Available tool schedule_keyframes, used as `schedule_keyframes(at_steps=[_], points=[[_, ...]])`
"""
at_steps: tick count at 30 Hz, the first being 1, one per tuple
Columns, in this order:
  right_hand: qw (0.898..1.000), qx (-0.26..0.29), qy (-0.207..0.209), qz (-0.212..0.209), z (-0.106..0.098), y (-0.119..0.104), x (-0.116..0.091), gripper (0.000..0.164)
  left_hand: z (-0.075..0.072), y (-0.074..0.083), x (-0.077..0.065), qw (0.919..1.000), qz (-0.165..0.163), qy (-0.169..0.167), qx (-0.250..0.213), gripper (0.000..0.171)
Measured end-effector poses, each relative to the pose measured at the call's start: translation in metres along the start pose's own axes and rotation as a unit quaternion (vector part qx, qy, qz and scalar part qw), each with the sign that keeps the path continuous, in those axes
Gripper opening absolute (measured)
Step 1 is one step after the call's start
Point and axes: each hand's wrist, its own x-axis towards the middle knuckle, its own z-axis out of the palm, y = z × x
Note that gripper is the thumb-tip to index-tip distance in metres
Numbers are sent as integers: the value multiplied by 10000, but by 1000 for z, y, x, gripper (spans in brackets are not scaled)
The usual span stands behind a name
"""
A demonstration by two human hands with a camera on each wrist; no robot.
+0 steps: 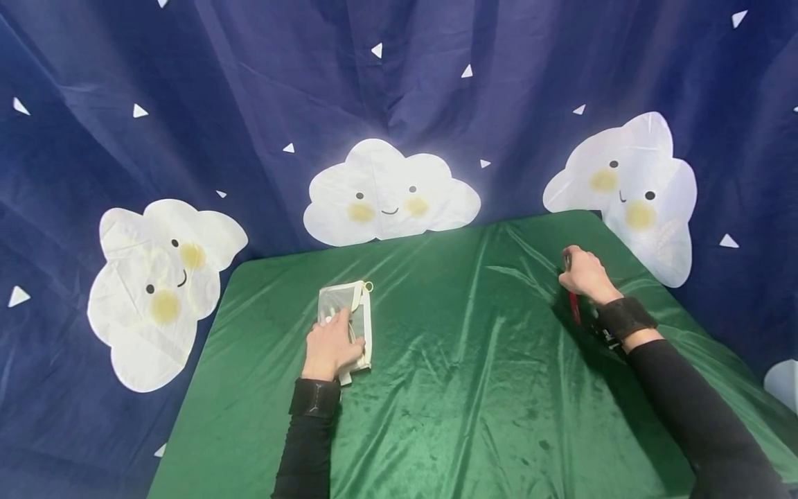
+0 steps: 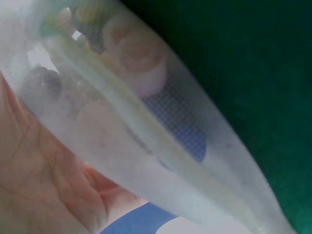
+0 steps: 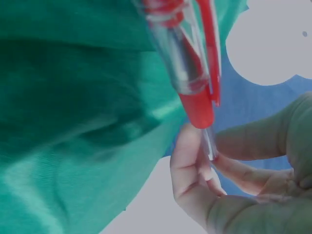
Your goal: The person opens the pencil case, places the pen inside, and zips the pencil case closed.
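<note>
My left hand (image 1: 329, 345) grips a see-through zip pouch (image 1: 366, 326) with pale edging and a ring at its far corner, at the centre left of the green-covered table. In the left wrist view, the hazy pouch (image 2: 229, 161) fills the middle beside my palm, a pale strip running along it; pinkish, dark and blue shapes show blurred through its side. At the right, my right hand (image 1: 589, 275) pinches the end of a red pen (image 1: 574, 308) over the cloth. The right wrist view shows the pen's (image 3: 197, 109) clear barrel, red collar and red clip, with thumb and fingers on its thin end.
A green velvety cloth (image 1: 430, 388) with folds covers the table. Behind and around it hangs a dark blue curtain (image 1: 262, 83) printed with smiling white clouds (image 1: 389, 170) and small white triangles. The table's back edge meets the curtain.
</note>
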Motion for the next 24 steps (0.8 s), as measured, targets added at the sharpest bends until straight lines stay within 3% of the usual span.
schedule_keyframes(at_steps=[12,24], points=[[9961,541,662,195,-9,-19,16,58,0,0,-1,9999,-64,-27,-72,43],[9834,1416,950,628,-6,-36,39,52,-2,4,-4,9998,81,-171,-13,44]])
